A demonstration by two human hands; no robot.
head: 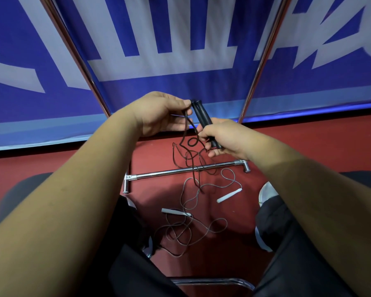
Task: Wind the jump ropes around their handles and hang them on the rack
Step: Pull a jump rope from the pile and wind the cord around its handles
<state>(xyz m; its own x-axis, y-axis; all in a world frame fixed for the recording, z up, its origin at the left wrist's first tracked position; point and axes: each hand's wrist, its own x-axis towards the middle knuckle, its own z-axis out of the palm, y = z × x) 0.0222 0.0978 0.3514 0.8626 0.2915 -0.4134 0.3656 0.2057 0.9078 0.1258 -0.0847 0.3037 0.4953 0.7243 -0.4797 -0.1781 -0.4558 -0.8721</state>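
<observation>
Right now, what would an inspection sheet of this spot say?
Surface: red floor.
Job's things: black handles held together, black rope dangling in tangles; white-handled rope loose on the floor; chrome rack standing on the floor, top out of view.
Clutter: nothing seen.
Hands: left hand pinches the black rope; right hand grips the black handles.
Cables: nothing seen.
Surroundings: blue banner with white lettering behind the rack.

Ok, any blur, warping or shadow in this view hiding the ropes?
Head view: wide-angle warp splays the rack poles and stretches the forearms; the banner is smeared at right; the left hand, right hand, black handles and held rope are fairly sharp; shadow dims the floor rope, but it and the white handles are readable.
</observation>
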